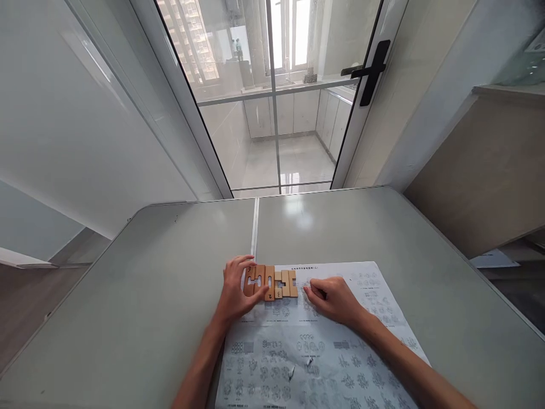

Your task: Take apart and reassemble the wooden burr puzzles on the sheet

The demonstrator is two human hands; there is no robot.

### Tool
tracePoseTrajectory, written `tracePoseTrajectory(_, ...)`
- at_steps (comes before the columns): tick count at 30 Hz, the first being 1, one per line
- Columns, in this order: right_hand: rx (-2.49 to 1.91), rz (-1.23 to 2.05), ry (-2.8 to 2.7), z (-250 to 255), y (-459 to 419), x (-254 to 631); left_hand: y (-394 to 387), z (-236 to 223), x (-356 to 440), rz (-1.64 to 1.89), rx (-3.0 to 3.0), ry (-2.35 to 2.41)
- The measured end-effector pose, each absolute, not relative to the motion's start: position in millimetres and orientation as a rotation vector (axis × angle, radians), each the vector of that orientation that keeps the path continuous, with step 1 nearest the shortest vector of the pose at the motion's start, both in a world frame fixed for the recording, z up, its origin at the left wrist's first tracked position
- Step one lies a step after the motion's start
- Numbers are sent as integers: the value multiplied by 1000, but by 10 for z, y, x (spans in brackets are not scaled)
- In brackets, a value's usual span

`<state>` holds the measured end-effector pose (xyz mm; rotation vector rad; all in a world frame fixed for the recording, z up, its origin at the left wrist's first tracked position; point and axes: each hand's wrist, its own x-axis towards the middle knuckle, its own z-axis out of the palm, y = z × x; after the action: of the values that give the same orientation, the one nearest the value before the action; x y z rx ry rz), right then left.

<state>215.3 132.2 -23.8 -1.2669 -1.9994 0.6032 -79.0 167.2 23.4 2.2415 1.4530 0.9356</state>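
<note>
A row of flat wooden puzzle pieces (269,282) lies side by side near the top edge of a printed paper sheet (293,335). The darker brown pieces at the left have slots and small numbers; the paler ones at the right have notches. My left hand (235,287) grips the left end of the row, fingers at the far edge and thumb along the near edge. Just past the right end, my right hand (334,296) rests over the sheet with its fingers curled in, apart from the pieces. Nothing shows in its grasp.
Beneath the sheet is a grey-green table (170,307) with a pale seam (256,227) across its top. Two small dark-and-white scraps (291,373) appear on the paper. Beyond the far edge stands a glass door (276,113) with a black handle (372,72).
</note>
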Motion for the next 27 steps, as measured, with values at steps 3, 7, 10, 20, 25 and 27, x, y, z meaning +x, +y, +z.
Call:
tracePoseTrajectory(3,-1274,596,-2000,-235,1321,2151,1695,240,-815,725,2425,1258)
tracePoseTrajectory(7,-1281,593,-2002,-236,1324,2155,1756,233,-844,610,2456,1175)
tracePoseTrajectory(10,-1283,596,-2004,-242,1328,2158,1774,230,-847,596,2420,1197)
tracePoseTrajectory(20,-1282,604,-2012,-236,1330,2163,1718,228,-847,616,2441,1199)
tracePoseTrajectory(25,-1276,600,-2011,-227,1329,2163,1693,250,-843,545,2471,1178)
tracePoseTrajectory(27,-1279,600,-2009,-229,1330,2164,1688,251,-837,521,2460,1188)
